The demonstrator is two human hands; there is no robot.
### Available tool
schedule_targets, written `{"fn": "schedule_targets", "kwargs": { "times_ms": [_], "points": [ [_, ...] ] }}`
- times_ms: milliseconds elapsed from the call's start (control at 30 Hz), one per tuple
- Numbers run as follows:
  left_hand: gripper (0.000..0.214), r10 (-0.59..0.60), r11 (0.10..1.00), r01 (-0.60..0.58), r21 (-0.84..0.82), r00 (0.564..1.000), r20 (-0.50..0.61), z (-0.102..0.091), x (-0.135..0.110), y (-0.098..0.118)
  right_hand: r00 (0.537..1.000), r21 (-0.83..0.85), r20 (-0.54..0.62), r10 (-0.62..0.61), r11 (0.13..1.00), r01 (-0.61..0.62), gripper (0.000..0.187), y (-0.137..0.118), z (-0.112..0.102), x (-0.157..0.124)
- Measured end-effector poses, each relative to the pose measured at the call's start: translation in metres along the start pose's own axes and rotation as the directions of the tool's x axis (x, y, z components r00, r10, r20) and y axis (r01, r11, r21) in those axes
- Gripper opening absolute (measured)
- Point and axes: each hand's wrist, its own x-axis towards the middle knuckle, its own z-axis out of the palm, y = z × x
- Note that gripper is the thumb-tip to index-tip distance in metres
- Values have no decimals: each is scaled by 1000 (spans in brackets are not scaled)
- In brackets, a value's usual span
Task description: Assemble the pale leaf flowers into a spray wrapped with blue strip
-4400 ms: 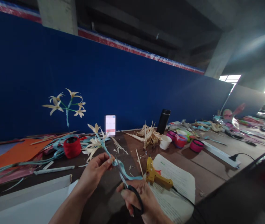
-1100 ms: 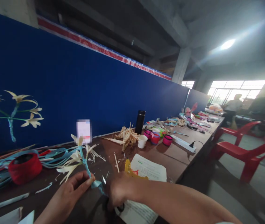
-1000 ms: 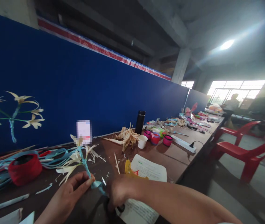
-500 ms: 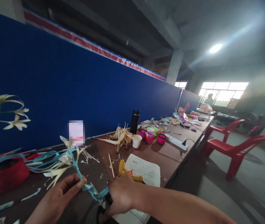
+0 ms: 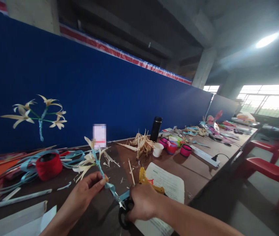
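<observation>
My left hand (image 5: 87,188) pinches the blue-wrapped stem (image 5: 99,167) of a cream artificial flower spray (image 5: 89,156), held upright. From its fingertips a light blue ribbon (image 5: 110,187) runs down to the right. My right hand (image 5: 144,201) grips black-handled scissors (image 5: 122,216), and their metal blades lie at the ribbon. More blue ribbon shows beside the right fingers. Whether the blades have cut through cannot be made out. Just beyond the right hand lies a yellow glue gun (image 5: 143,177), on and beside printed paper sheets (image 5: 171,180).
A red round container (image 5: 49,165) and blue strips lie on the left. Dried husks (image 5: 141,144), a white cup (image 5: 157,149), a black bottle (image 5: 156,128) and a power strip (image 5: 204,155) stand farther along. Another flower spray (image 5: 41,118) is against the blue partition (image 5: 119,88). Red chairs (image 5: 264,170) stand right.
The camera view has swung left, so things appear farther right. The scissor blades now show more plainly at the ribbon. My left hand keeps its pinch on the stem.
</observation>
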Motion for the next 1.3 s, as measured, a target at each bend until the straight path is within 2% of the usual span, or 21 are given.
{"fn": "schedule_targets", "kwargs": {
  "times_ms": [133,300,433,567,667,767,900,1000,1133,1233,1300],
  "points": [
    [26,11,1000,-11,-28,1000,4,-2,0,-1,1000,85,-16,25,996,-23,41,3,0,-1],
    [24,2,996,-3,-84,1000,-12,-6,1,-6,981,181,-196,0,983,36,25,11,14,-2],
    [22,14,990,-14,-143,1000,-2,-9,2,-8,972,359,-233,35,932,52,13,17,23,-7],
    [23,16,989,-20,-146,999,-32,-12,3,-7,946,465,-307,101,883,57,6,22,19,-17],
    [26,6,990,-15,-143,998,-68,-13,4,-6,939,566,-307,155,823,49,9,29,17,-24],
    [28,2,989,-13,-148,997,-73,-14,4,-7,947,632,-283,150,772,66,20,33,18,-31],
    [28,13,990,-22,-138,998,-66,-13,4,-8,966,583,-252,52,805,108,46,28,21,-41],
    [26,7,990,-14,-142,999,-51,-13,4,-10,986,525,-169,-4,846,93,44,22,22,-46],
    [23,7,987,-11,-161,1000,-30,-14,4,-10,988,471,-151,38,881,38,38,17,21,-46],
    [23,16,986,-21,-168,999,-33,-14,4,-10,980,501,-189,60,864,43,39,20,18,-45],
    [23,25,985,-31,-171,999,-37,-15,5,-11,971,578,-220,89,814,56,43,26,16,-46]
  ]
}}
